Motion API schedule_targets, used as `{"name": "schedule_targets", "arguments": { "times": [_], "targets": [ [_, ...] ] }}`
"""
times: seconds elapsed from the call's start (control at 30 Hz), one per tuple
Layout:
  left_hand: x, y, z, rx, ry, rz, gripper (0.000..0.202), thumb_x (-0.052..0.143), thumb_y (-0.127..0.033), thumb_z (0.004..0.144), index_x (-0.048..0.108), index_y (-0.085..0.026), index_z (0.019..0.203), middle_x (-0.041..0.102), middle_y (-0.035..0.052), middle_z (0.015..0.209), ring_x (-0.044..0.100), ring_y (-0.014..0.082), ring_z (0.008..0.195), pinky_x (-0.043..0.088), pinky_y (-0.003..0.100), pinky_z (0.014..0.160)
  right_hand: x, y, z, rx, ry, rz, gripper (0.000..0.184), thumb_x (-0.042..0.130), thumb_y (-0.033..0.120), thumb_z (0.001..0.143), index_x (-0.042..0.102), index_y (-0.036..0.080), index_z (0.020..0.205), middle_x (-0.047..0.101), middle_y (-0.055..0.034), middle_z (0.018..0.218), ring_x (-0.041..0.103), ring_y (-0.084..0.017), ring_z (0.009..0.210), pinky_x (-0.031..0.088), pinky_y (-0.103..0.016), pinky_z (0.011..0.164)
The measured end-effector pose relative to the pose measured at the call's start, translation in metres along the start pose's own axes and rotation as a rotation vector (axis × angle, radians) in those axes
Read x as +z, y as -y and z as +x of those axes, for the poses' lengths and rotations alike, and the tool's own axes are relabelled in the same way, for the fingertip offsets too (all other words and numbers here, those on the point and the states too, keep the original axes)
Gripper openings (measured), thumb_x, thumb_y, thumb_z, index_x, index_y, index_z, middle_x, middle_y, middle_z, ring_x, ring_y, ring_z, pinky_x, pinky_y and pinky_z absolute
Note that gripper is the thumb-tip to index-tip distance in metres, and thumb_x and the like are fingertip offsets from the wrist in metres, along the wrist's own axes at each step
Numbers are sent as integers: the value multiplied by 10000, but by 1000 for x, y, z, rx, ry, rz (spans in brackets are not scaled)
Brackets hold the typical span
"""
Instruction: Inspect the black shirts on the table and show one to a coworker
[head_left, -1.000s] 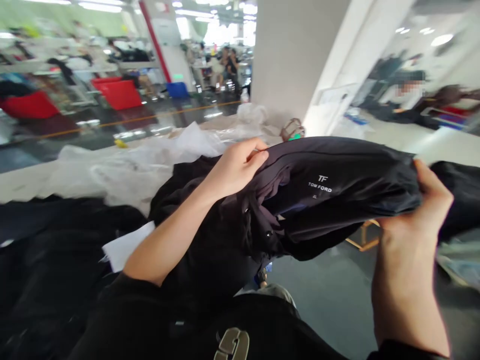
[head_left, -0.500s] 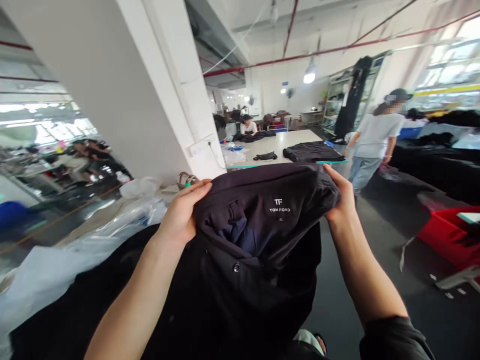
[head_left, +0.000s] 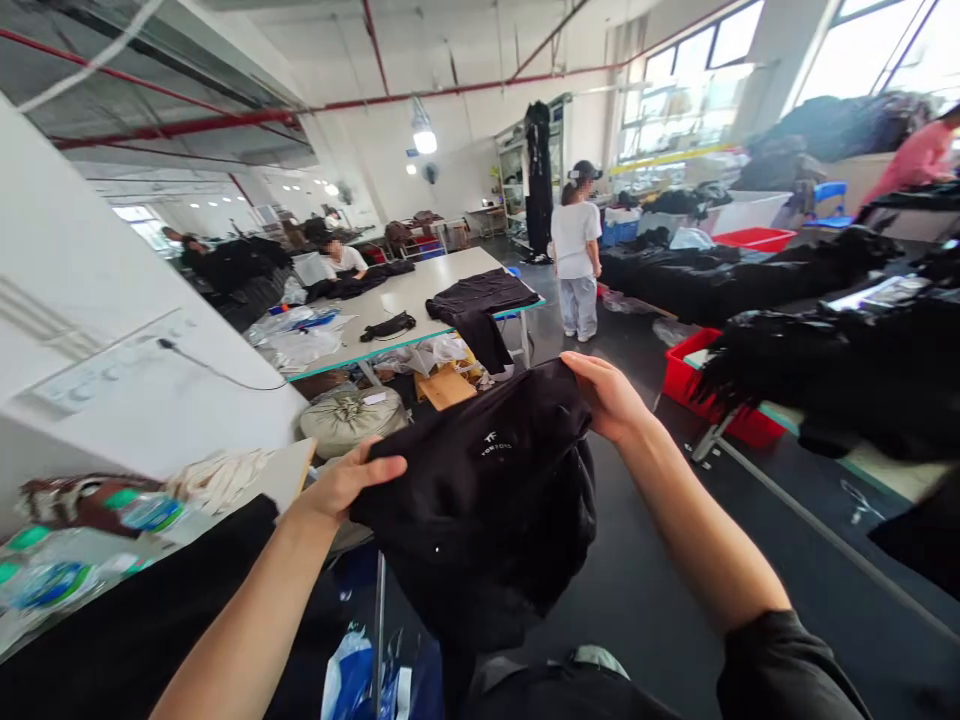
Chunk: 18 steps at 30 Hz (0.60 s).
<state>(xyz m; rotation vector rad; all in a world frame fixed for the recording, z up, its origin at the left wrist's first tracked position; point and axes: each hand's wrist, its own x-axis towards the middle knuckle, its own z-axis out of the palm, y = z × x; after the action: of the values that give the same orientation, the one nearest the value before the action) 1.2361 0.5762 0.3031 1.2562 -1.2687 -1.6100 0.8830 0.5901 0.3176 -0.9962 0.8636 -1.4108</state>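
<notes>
A black garment (head_left: 480, 510) with a pale printed brand mark inside hangs stretched between my two hands, its lower part drooping in folds. My left hand (head_left: 360, 478) pinches its upper left edge, thumb and fingers closed on the cloth. The opposite upper corner is gripped by my right hand (head_left: 604, 392), which sits higher. The marked inner side faces me. Below my left forearm, dark cloth (head_left: 187, 590) lies on a surface beside the pillar.
A white-topped table (head_left: 409, 290) with dark garments stands ahead. A person in a white top (head_left: 576, 235) stands behind it to the right. Plastic bottles (head_left: 60, 580) lie at left. A red bin (head_left: 682, 375) and heaped black cloth (head_left: 817, 360) are at right.
The view has swung to the right, away from the pillar. Both hands still hold the garment, which now hangs over the floor and looks more slack, its button no longer clear.
</notes>
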Motion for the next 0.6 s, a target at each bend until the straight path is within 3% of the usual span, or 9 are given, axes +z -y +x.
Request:
{"name": "schedule_targets", "arguments": {
  "times": [0.1, 0.23, 0.37, 0.5, 0.6],
  "targets": [
    [28, -5, 69, 139, -161, -187, 258, 820, -335, 587, 747, -194, 790, 787, 94, 834, 748, 367, 944, 657, 425, 756, -46, 9, 25, 85, 112, -13, 379, 827, 480, 686, 611, 173, 739, 630, 11, 668, 573, -122, 587, 443, -226, 545],
    [70, -19, 162, 342, -302, -296, 124, 671, -340, 715, 718, -231, 751, 794, 41, 871, 684, 303, 1163, 591, 404, 995, -95, 16, 78, 53, 173, -262, 451, 809, 563, 684, 645, 144, 714, 557, 34, 628, 452, -77, 555, 296, -203, 489],
    [103, -40, 265, 368, -267, -261, 110, 609, -322, 762, 671, -238, 726, 780, 12, 824, 721, 233, 1050, 571, 346, 997, -142, 14, 158, 15, 65, -436, 455, 731, 595, 714, 660, 145, 723, 539, 38, 612, 413, -79, 554, 248, -219, 485],
    [120, -66, 386, 283, -181, -240, 123, 637, -349, 763, 660, -228, 769, 763, -3, 763, 744, 204, 838, 604, 320, 875, -189, 11, 249, 65, -24, -494, 442, 699, 598, 713, 679, 158, 757, 553, 35, 610, 419, -86, 538, 257, -224, 472],
    [131, -87, 477, 255, -112, -188, 156, 652, -380, 765, 614, -230, 744, 744, -18, 716, 736, 184, 793, 602, 294, 841, -221, 14, 316, 117, -90, -506, 421, 693, 586, 710, 676, 168, 753, 554, 32, 600, 431, -96, 532, 258, -231, 463]
  ]
}}
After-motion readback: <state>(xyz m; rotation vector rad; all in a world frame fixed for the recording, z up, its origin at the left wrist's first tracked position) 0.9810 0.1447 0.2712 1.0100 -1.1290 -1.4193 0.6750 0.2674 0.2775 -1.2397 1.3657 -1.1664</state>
